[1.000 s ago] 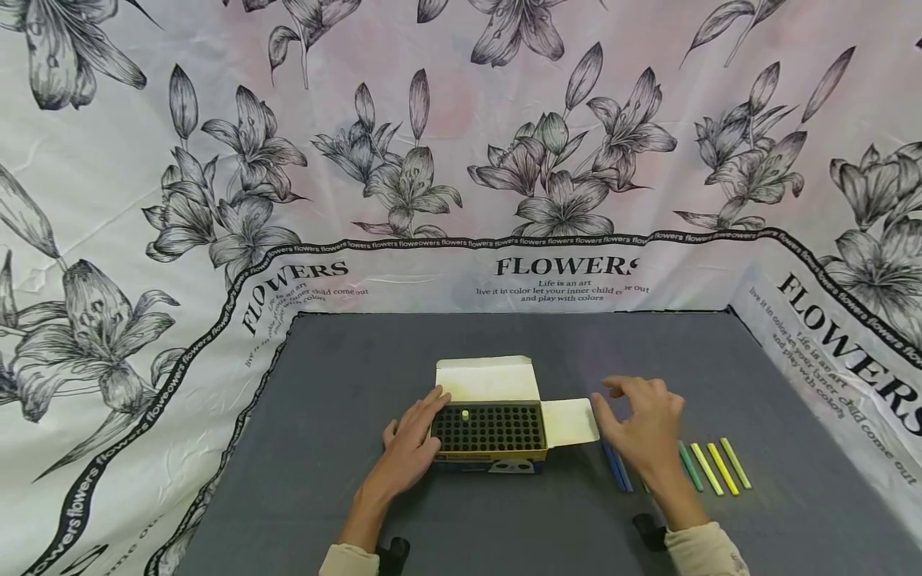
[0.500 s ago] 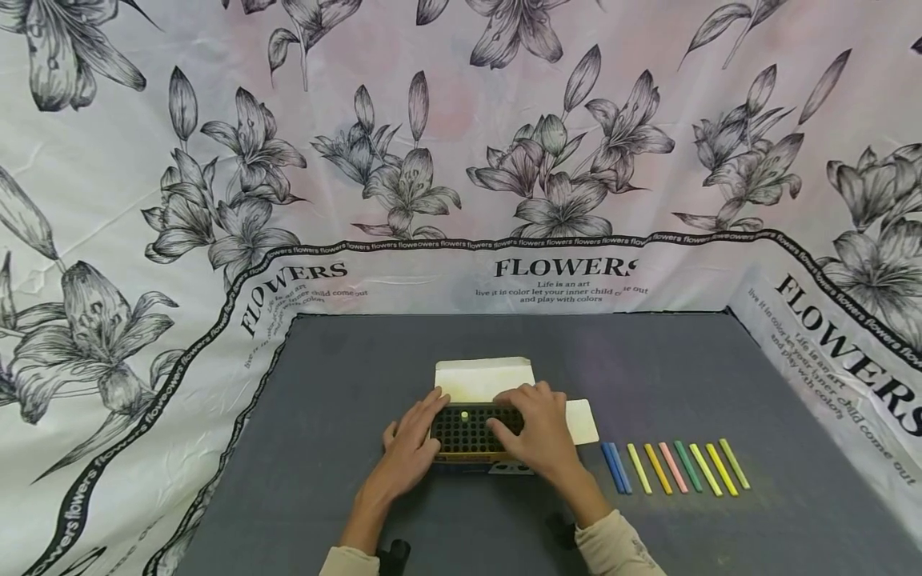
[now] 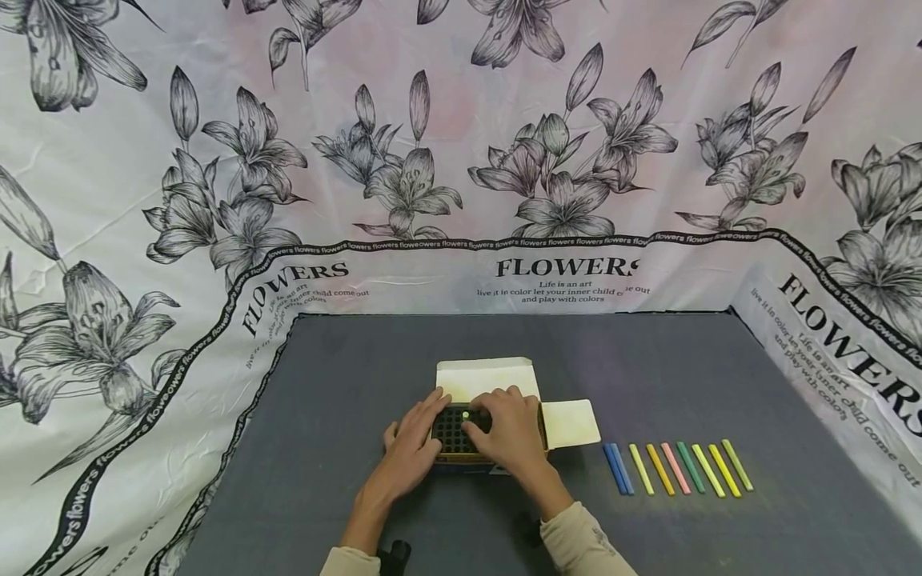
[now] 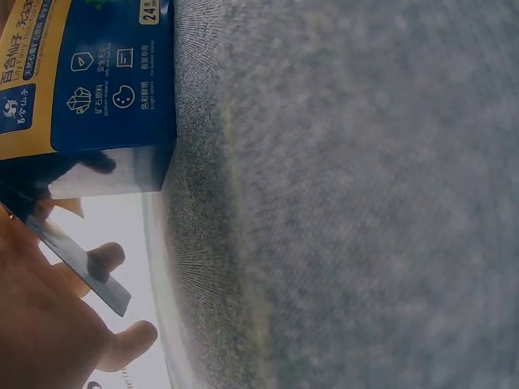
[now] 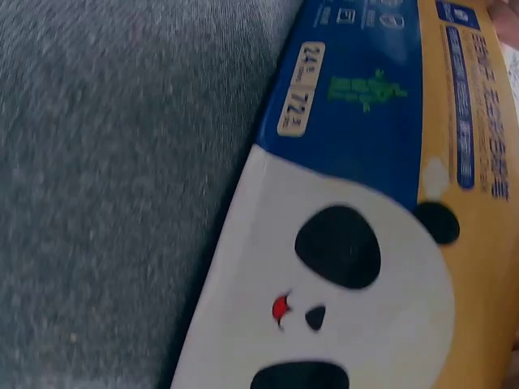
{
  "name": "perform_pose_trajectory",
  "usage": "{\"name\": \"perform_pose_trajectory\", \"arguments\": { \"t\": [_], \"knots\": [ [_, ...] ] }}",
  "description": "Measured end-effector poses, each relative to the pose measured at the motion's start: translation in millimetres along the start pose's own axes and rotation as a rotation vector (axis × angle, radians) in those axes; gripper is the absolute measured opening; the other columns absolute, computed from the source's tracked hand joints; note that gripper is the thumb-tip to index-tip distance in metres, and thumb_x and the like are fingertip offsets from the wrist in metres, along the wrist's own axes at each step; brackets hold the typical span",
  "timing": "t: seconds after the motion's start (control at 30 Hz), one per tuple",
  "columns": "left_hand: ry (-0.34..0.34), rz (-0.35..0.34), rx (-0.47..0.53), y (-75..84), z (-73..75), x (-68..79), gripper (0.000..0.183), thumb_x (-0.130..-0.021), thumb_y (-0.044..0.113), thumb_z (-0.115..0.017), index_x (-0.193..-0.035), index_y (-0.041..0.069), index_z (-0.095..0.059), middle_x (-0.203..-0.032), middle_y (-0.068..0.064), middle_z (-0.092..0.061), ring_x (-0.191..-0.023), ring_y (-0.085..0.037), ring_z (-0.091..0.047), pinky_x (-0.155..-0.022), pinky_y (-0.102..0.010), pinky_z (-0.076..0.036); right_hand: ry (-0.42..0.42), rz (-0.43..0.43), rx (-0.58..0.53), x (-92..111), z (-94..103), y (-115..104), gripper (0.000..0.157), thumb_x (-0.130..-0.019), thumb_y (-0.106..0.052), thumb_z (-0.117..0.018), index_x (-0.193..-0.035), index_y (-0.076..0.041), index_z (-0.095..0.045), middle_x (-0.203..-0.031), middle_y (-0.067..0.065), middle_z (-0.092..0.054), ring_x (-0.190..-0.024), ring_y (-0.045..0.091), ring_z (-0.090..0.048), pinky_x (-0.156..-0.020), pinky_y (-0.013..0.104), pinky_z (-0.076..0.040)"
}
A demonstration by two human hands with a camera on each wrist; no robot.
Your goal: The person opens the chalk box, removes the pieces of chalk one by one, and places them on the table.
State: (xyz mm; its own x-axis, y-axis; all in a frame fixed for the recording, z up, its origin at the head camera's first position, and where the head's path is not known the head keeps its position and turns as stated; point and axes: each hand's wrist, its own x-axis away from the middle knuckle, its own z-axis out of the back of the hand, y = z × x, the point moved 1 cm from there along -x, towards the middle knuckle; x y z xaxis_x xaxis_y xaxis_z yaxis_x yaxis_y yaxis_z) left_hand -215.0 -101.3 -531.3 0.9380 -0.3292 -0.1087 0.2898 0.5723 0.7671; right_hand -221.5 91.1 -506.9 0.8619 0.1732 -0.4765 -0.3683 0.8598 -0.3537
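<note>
A low cardboard box holds a dark tray of round holes, with one pale yellow-green chalk stick standing up in it. My left hand rests against the box's left end, index finger near the back corner and thumb at the front. In the left wrist view its fingers extend loosely beside a thin flap. My right hand is over the tray, its bent thumb and index finger on either side of the chalk tip; contact is too small to see. The right wrist view shows the box's panda front.
To the right of the box, several chalk sticks lie in a row on the grey cloth, including blue, pink and green ones. The box's back flap and right flap are spread out. Flower-printed fabric encloses the table.
My right hand has moved left from above the chalk row, across the tray, to the upright chalk stick. My left hand has stayed at the box's left end.
</note>
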Motion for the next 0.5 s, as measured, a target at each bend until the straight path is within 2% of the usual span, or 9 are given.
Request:
{"name": "perform_pose_trajectory", "arguments": {
  "t": [0.27,0.5],
  "knots": [
    [0.003,-0.006,-0.015,0.7,-0.3,-0.9,0.066,-0.097,0.008,-0.042,-0.160,0.028,-0.036,-0.170,0.005,-0.025,-0.156,-0.041,-0.023,-0.110,-0.077,-0.006,-0.015,-0.061,0.057,-1.6,-5.8,-8.1,0.019,-0.081,-0.031,-0.085,-0.093,-0.018,-0.079,-0.081,-0.001,-0.067,-0.078,0.019,-0.051,-0.079,0.048,-0.038],
    [0.000,0.006,-0.011,0.2,0.1,0.0,0.067,-0.097,0.008,-0.042,-0.160,0.028,-0.035,-0.170,0.006,-0.024,-0.156,-0.040,-0.022,-0.110,-0.077,-0.005,0.014,-0.066,0.077,-3.3,-8.5,-10.5,0.014,-0.081,-0.029,-0.084,-0.089,-0.018,-0.080,-0.079,0.000,-0.068,-0.078,0.021,-0.053,-0.080,0.050,-0.039]
  ]
}}
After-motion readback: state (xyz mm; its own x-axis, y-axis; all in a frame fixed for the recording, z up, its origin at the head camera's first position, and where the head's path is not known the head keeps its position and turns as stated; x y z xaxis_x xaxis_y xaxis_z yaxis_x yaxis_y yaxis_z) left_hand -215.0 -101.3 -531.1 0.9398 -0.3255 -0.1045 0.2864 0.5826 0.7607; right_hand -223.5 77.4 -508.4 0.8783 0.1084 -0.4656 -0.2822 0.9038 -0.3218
